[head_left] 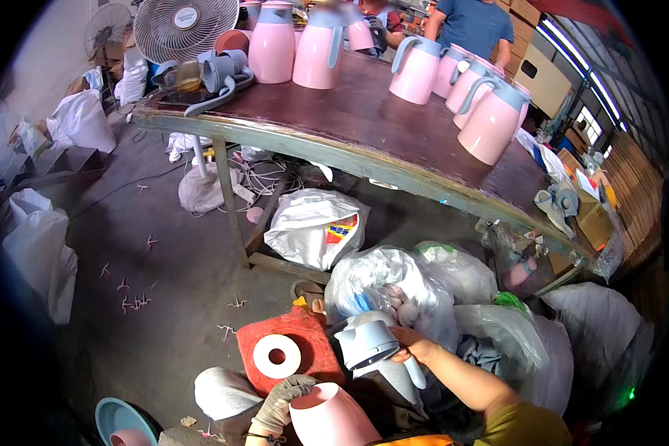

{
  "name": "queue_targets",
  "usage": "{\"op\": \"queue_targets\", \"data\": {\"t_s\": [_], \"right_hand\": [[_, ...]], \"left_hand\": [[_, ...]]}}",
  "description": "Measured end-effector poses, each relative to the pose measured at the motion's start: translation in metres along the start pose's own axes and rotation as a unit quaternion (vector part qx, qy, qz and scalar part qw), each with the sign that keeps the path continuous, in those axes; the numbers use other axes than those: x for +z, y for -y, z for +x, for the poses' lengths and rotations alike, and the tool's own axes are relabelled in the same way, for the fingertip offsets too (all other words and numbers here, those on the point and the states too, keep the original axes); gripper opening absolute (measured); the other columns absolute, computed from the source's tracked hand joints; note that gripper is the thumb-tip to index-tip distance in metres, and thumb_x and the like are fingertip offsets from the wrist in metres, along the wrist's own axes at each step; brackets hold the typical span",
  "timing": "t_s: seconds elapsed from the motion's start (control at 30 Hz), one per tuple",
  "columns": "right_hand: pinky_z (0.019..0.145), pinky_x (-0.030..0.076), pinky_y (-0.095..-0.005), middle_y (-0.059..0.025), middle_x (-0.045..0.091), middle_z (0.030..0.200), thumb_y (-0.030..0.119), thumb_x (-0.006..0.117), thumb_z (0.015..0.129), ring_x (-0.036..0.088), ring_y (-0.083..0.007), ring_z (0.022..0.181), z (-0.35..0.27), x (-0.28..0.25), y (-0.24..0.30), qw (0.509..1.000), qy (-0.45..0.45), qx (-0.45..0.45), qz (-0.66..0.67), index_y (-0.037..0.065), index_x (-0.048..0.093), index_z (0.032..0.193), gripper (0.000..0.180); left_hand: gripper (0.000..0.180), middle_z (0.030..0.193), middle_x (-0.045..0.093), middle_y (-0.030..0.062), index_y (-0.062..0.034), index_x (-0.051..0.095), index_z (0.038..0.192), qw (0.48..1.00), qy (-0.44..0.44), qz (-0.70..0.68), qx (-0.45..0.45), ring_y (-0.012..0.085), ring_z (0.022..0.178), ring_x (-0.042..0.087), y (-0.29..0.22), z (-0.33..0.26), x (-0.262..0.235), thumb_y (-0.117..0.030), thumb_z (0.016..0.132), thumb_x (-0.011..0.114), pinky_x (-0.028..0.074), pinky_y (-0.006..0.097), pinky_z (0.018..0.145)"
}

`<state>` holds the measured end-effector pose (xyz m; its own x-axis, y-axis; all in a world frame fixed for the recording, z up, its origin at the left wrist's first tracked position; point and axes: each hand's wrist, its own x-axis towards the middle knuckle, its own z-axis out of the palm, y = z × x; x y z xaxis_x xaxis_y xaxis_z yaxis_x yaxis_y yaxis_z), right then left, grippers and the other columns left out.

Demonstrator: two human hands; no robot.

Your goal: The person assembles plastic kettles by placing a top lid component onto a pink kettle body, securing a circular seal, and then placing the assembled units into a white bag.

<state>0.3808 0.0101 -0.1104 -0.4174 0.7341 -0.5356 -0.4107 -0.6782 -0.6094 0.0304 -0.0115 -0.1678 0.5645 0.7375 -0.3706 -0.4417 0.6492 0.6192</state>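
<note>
My left hand [281,405], in a grey work glove, grips the rim of a pink jug body [333,418]. The body is tilted in my lap with its open mouth facing up. My bare right hand [415,346] holds a grey-blue jug top [366,345] by its handle side, above and to the right of the body. The two parts are apart. Just beyond my left hand lies a red cloth-covered pad [316,349] with a white ring [263,356] on it.
A dark table [275,111] carries several pink jugs [492,123], with loose grey handles [219,82] by a fan [186,26]. Plastic bags of parts [394,286] crowd my right. A blue basin [123,416] sits lower left. People stand across the table.
</note>
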Motion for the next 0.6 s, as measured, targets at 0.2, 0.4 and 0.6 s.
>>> {"op": "queue_targets", "data": {"t_s": [0.2, 0.4, 0.6], "right_hand": [[0.039, 0.029, -0.0185, -0.0001, 0.049, 0.066, 0.023, 0.058, 0.097, 0.035, -0.0045, 0.044, -0.002, 0.004, -0.004, 0.999, -0.033, 0.005, 0.018, 0.003, 0.055, 0.119, 0.03], [0.041, 0.031, -0.0189, 0.0006, 0.049, 0.067, 0.019, 0.058, 0.096, 0.039, -0.005, 0.047, 0.0, -0.008, -0.011, 0.999, 0.024, -0.03, 0.002, 0.005, 0.056, 0.12, 0.028], [0.043, 0.031, -0.0181, 0.0039, 0.048, 0.068, 0.021, 0.057, 0.097, 0.04, -0.0035, 0.053, -0.008, -0.007, -0.017, 0.998, 0.05, -0.036, -0.022, 0.006, 0.058, 0.116, 0.024]], "left_hand": [[0.028, 0.105, 0.066, 0.0076, 0.0018, 0.064, 0.107, 0.999, 0.008, -0.036, -0.016, 0.0185, 0.099, 0.061, 0.007, -0.002, -0.003, -0.006, 0.079, 0.066, 0.048, 0.03, 0.091], [0.03, 0.105, 0.065, 0.006, 0.0024, 0.063, 0.109, 0.999, 0.046, -0.004, -0.025, 0.0156, 0.096, 0.06, 0.014, -0.002, -0.009, -0.009, 0.082, 0.066, 0.049, 0.027, 0.087], [0.031, 0.102, 0.064, 0.0041, 0.001, 0.06, 0.113, 0.999, 0.031, 0.002, -0.041, 0.0126, 0.091, 0.06, 0.013, -0.013, 0.0, -0.005, 0.083, 0.066, 0.049, 0.023, 0.083]]}}
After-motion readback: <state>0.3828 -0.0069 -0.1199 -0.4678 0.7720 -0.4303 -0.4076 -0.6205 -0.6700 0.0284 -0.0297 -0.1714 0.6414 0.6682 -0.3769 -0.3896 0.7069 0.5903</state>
